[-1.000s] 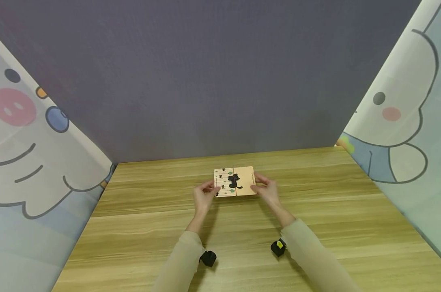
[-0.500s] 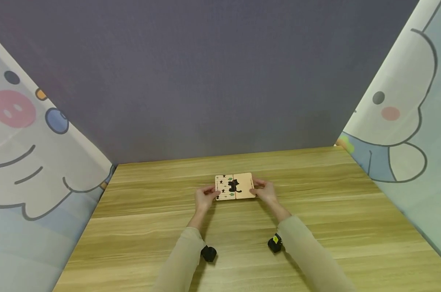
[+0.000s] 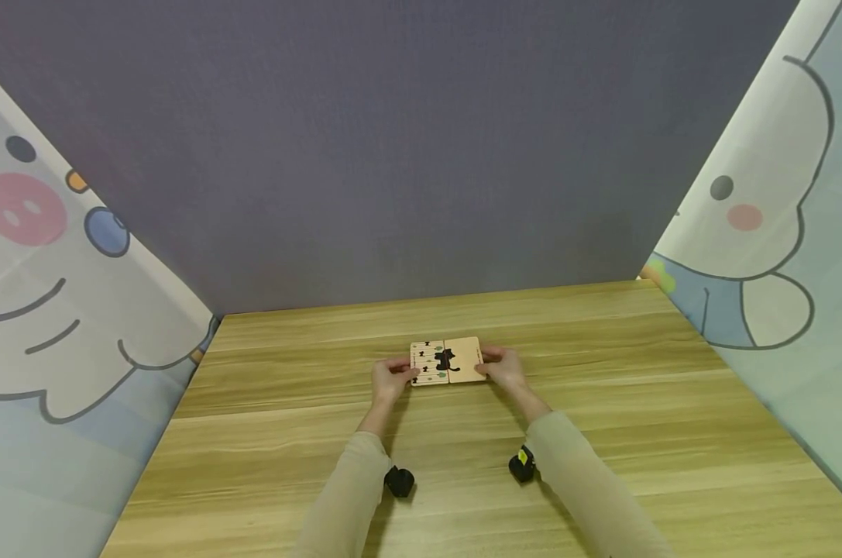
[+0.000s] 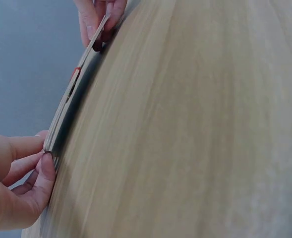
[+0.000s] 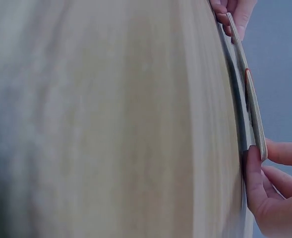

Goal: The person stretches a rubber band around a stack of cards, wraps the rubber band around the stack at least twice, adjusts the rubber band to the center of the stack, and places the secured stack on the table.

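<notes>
A small opened booklet (image 3: 468,358) lies across both hands at the middle of the table in the head view. Its left half is cream with thin lines and small black cats, its right half plain beige, and a larger black cat spans the fold. My left hand (image 3: 387,378) pinches the left edge between thumb and fingers. At the opposite edge, my right hand (image 3: 506,368) pinches it the same way. Seen edge-on in the left wrist view, the booklet (image 4: 61,109) shows thin layers and a red bit at the fold. Its underside is mostly hidden.
The wood-grain table (image 3: 288,372) ends at a dark grey panel (image 3: 421,155) behind the booklet. Cartoon-printed curtains (image 3: 762,178) flank both sides. A black wrist camera (image 3: 400,482) sits beside each sleeve, close over the table.
Both hands and the booklet have moved slightly down the head view, toward the person, and the booklet appears more foreshortened. The grip at each edge stays the same.
</notes>
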Motion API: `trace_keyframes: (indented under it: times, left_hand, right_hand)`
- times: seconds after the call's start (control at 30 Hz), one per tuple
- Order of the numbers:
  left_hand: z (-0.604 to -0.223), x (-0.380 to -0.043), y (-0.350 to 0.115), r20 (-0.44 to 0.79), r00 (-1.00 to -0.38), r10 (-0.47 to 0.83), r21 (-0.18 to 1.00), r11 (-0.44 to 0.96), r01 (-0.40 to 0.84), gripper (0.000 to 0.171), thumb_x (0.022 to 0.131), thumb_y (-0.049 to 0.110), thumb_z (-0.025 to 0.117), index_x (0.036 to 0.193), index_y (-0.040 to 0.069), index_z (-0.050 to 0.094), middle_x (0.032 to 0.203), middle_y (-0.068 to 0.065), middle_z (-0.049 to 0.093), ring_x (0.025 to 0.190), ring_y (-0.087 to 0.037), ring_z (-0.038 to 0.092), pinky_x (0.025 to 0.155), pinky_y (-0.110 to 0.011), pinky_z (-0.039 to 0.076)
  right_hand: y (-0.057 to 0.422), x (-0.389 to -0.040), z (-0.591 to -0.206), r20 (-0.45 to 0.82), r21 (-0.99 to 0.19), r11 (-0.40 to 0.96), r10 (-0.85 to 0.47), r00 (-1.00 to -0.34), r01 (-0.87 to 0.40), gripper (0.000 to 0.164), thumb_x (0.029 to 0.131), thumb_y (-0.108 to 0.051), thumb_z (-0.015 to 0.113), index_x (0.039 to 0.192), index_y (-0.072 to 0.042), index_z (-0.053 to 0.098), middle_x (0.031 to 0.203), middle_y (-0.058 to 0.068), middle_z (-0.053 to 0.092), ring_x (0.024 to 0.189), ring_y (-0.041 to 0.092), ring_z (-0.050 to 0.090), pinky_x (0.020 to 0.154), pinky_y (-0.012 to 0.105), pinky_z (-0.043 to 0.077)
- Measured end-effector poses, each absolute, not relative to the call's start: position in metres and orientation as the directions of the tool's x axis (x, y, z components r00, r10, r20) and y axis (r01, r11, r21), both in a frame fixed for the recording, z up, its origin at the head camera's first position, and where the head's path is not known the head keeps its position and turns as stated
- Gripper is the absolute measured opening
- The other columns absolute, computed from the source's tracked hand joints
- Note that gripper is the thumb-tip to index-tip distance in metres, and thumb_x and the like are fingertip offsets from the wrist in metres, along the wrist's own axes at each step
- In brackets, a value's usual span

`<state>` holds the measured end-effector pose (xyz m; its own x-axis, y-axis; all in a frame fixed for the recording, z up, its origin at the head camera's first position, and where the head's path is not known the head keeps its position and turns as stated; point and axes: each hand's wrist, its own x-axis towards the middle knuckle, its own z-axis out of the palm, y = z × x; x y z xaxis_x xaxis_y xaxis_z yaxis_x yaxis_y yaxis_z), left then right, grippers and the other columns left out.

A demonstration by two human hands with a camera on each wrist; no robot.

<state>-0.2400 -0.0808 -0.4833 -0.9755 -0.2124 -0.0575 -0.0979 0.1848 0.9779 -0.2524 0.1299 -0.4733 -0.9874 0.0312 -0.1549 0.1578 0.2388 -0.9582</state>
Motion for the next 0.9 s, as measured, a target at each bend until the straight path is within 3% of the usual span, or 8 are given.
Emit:
trace_keyframes:
  times: [0.23, 0.37, 0.5, 0.63, 0.8, 0.9]
  left_hand:
    - [-0.483, -0.239, -0.082, -0.097, -0.973, -0.211, 0.972, 0.189, -0.138, 0.024, 0.069, -0.005, 0.071, 0.092, -0.010, 0.064, 0.073, -0.013, 0.061, 0.055, -0.010, 0.053, 0.048, -0.021, 0.049]
    - [-0.482, -0.236, -0.082, -0.091, -0.972, -0.216, 0.976, 0.176, -0.130, 0.023, 0.070, -0.006, 0.070, 0.091, -0.011, 0.064, 0.072, -0.014, 0.062, 0.054, -0.011, 0.053, 0.047, -0.021, 0.049]
    - [-0.481, -0.234, -0.083, -0.079, -0.974, -0.211, 0.981, 0.156, -0.113, 0.019, 0.072, -0.007, 0.067, 0.091, -0.012, 0.064, 0.075, -0.020, 0.063, 0.057, -0.015, 0.059, 0.049, -0.022, 0.050]
    - [-0.481, -0.230, -0.086, -0.050, -0.977, -0.205, 0.979, 0.185, -0.089, 0.018, 0.077, -0.003, 0.064, 0.092, -0.012, 0.064, 0.082, -0.023, 0.064, 0.064, -0.018, 0.062, 0.052, -0.025, 0.052]
    - [-0.477, -0.223, -0.096, 0.052, -0.976, -0.212, 0.963, 0.268, -0.007, 0.018, 0.082, 0.000, 0.060, 0.095, -0.013, 0.062, 0.087, -0.023, 0.063, 0.068, -0.028, 0.062, 0.054, -0.029, 0.053]
    - [-0.475, -0.223, -0.102, 0.161, -0.963, -0.214, 0.940, 0.330, 0.084, 0.021, 0.082, 0.000, 0.059, 0.096, -0.015, 0.060, 0.083, -0.022, 0.062, 0.071, -0.032, 0.061, 0.056, -0.030, 0.052]
  right_hand:
    - [0.129, -0.250, -0.472, -0.123, -0.949, 0.286, 0.044, -0.991, 0.130, 0.035, 0.073, 0.009, 0.062, 0.108, 0.012, 0.056, 0.105, 0.027, 0.057, 0.091, 0.034, 0.057, 0.067, 0.028, 0.052]
    - [0.131, -0.249, -0.472, -0.103, -0.946, 0.305, 0.041, -0.994, 0.111, 0.030, 0.075, 0.008, 0.061, 0.105, 0.013, 0.058, 0.103, 0.028, 0.058, 0.087, 0.032, 0.058, 0.066, 0.029, 0.052]
    - [0.133, -0.250, -0.474, -0.114, -0.959, 0.256, 0.037, -0.993, 0.120, 0.029, 0.077, 0.008, 0.059, 0.105, 0.014, 0.057, 0.101, 0.028, 0.058, 0.080, 0.027, 0.061, 0.064, 0.028, 0.053]
    - [0.137, -0.247, -0.475, -0.111, -0.968, 0.221, 0.035, -0.993, 0.116, 0.030, 0.079, 0.009, 0.057, 0.108, 0.015, 0.054, 0.105, 0.029, 0.056, 0.088, 0.030, 0.058, 0.069, 0.030, 0.052]
    - [0.148, -0.241, -0.473, -0.026, -0.952, 0.306, -0.014, -1.000, 0.020, 0.033, 0.085, 0.002, 0.054, 0.114, 0.016, 0.049, 0.107, 0.029, 0.053, 0.098, 0.037, 0.051, 0.077, 0.034, 0.049]
    - [0.163, -0.245, -0.482, 0.125, -0.922, 0.353, -0.112, -0.986, -0.157, 0.041, 0.090, -0.013, 0.053, 0.118, 0.015, 0.045, 0.102, 0.024, 0.056, 0.093, 0.033, 0.053, 0.077, 0.034, 0.049]
